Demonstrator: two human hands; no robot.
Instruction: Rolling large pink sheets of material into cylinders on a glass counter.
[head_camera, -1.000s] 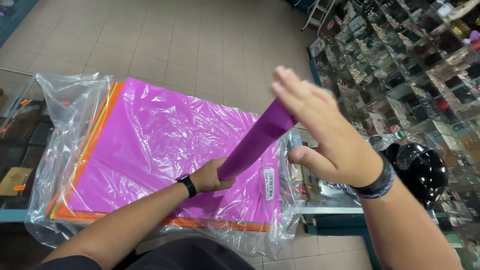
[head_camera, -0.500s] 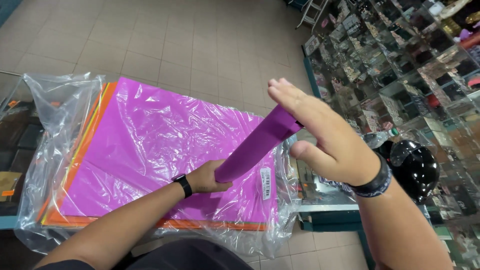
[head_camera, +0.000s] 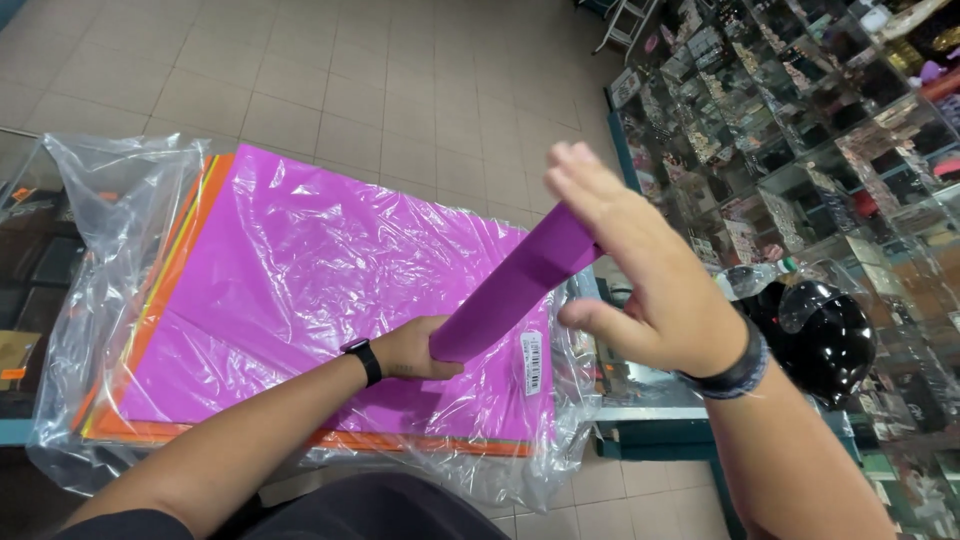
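The left hand (head_camera: 415, 350) is wrapped around the lower end of a rolled purple sheet (head_camera: 515, 280), fingers curled shut on it just above the stack below. The right hand (head_camera: 640, 275) stands flat and spread against the roll's upper end, palm pressing its top while the thumb reaches under — it steadies rather than pinches. The roll runs slanting between the two hands, lifted off the pile, and already looks tight along its whole visible length, so the rolling itself seems largely done; nothing yet binds it, and it has not been set down anywhere.

Beneath the hands lies a stack of coloured sheets (head_camera: 300, 300) — magenta on top, orange and yellow edges showing at its left edge — inside a loose clear plastic bag (head_camera: 100, 200) open at the near right corner. Past the right edge sit a black helmet (head_camera: 825, 340) and glass display shelves (head_camera: 800, 130).
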